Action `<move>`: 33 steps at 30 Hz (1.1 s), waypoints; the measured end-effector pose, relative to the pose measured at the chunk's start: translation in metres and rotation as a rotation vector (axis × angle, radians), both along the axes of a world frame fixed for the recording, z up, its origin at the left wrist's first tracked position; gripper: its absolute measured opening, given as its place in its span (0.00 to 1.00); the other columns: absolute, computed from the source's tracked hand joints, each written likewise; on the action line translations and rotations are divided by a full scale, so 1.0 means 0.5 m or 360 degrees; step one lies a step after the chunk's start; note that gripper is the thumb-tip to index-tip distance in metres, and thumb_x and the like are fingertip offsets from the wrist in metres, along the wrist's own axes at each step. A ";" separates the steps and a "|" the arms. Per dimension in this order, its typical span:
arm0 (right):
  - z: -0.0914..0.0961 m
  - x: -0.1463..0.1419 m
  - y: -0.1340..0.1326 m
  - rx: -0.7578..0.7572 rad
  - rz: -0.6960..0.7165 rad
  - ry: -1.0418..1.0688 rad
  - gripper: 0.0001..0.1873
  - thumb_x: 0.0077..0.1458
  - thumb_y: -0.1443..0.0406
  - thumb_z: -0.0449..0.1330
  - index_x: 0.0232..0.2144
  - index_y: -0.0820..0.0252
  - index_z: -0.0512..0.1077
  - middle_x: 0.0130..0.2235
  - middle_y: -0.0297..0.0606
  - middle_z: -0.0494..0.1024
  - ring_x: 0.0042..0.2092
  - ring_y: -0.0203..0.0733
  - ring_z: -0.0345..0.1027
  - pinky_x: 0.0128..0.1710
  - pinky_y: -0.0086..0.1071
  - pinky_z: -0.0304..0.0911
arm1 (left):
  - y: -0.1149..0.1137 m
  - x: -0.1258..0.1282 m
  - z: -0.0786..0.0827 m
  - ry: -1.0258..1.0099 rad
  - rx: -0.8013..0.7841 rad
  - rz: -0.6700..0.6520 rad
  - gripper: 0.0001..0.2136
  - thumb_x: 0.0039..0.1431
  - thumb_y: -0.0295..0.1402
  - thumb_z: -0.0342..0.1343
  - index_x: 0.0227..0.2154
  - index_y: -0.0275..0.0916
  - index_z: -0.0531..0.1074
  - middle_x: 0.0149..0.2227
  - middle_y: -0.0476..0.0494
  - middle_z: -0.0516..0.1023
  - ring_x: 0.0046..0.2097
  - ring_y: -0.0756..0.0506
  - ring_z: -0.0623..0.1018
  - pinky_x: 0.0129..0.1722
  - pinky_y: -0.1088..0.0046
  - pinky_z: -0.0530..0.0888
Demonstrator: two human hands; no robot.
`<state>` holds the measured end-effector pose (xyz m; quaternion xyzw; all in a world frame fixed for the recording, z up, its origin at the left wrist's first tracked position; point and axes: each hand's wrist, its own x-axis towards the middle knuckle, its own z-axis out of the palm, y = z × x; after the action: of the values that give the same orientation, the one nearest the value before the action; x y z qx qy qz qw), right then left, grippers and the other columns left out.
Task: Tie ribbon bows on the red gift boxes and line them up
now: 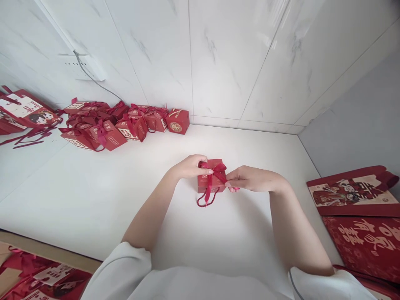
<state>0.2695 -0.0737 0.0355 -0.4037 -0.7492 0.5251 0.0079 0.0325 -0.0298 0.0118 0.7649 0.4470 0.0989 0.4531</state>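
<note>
A small red gift box (210, 183) stands on the white table (93, 196) in front of me, with a dark red ribbon (215, 171) tied in a bow across its top and loose ends hanging over the front. My left hand (190, 166) pinches the left loop of the bow. My right hand (250, 179) pinches the right loop and pulls it sideways. Both hands are closed on the ribbon.
Several finished red boxes with ribbons (125, 123) lie in a row along the back wall at the left. Flat red printed bags (353, 191) lie at the right edge, more (25, 110) at the far left and more below the table's front edge (40, 275).
</note>
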 end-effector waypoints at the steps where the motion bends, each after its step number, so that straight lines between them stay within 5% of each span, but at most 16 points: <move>1: 0.001 0.002 0.000 -0.0045 0.0054 -0.0012 0.15 0.57 0.56 0.52 0.25 0.57 0.71 0.30 0.35 0.73 0.32 0.39 0.63 0.31 0.33 0.55 | -0.001 0.001 0.000 0.0019 0.0019 0.0008 0.15 0.49 0.46 0.58 0.25 0.39 0.64 0.27 0.51 0.64 0.27 0.51 0.64 0.26 0.74 0.61; 6: 0.005 0.042 0.001 -0.0015 0.0025 -0.0215 0.17 0.51 0.49 0.58 0.27 0.55 0.75 0.30 0.34 0.75 0.32 0.41 0.65 0.30 0.33 0.57 | -0.002 -0.005 0.015 0.0031 0.0119 0.0010 0.16 0.49 0.48 0.57 0.26 0.39 0.66 0.33 0.49 0.70 0.32 0.49 0.69 0.31 0.73 0.65; 9: 0.000 0.055 0.011 0.0227 -0.0422 -0.0060 0.19 0.55 0.46 0.53 0.37 0.49 0.75 0.43 0.34 0.76 0.44 0.46 0.68 0.41 0.36 0.61 | 0.002 -0.016 0.028 -0.0089 0.0064 -0.0044 0.17 0.53 0.51 0.53 0.29 0.39 0.71 0.40 0.46 0.73 0.41 0.46 0.72 0.41 0.70 0.68; 13: -0.037 0.018 0.037 0.0476 -0.0895 0.0333 0.22 0.58 0.45 0.49 0.40 0.48 0.74 0.57 0.35 0.68 0.59 0.48 0.57 0.57 0.41 0.53 | 0.006 -0.023 0.032 -0.0170 -0.0045 -0.0020 0.20 0.57 0.52 0.48 0.35 0.40 0.75 0.47 0.45 0.74 0.46 0.44 0.72 0.48 0.68 0.67; 21: -0.080 -0.054 0.045 0.0069 -0.0587 0.0852 0.17 0.55 0.50 0.58 0.28 0.57 0.70 0.56 0.39 0.68 0.52 0.47 0.66 0.52 0.43 0.58 | 0.005 -0.022 0.028 -0.0126 -0.0003 -0.0105 0.17 0.53 0.47 0.54 0.24 0.37 0.70 0.44 0.43 0.73 0.43 0.45 0.72 0.45 0.68 0.69; 28: -0.075 -0.042 0.048 0.0096 -0.0767 0.0966 0.17 0.56 0.49 0.56 0.34 0.56 0.69 0.56 0.41 0.69 0.57 0.47 0.61 0.56 0.44 0.53 | 0.007 -0.022 0.025 -0.0157 0.0002 -0.0109 0.16 0.54 0.46 0.54 0.23 0.37 0.69 0.41 0.45 0.73 0.40 0.46 0.72 0.42 0.68 0.69; 33: -0.072 -0.034 0.048 0.0134 -0.0740 0.0821 0.20 0.58 0.49 0.53 0.30 0.57 0.71 0.57 0.39 0.68 0.58 0.48 0.60 0.59 0.44 0.48 | 0.004 -0.023 0.031 -0.0152 -0.0042 -0.0102 0.16 0.54 0.47 0.55 0.23 0.37 0.71 0.45 0.44 0.74 0.42 0.46 0.73 0.42 0.70 0.69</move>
<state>0.2524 -0.0496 -0.0004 -0.4170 -0.6314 0.5627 0.3330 0.0212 -0.0278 0.0275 0.7672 0.4013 0.1148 0.4870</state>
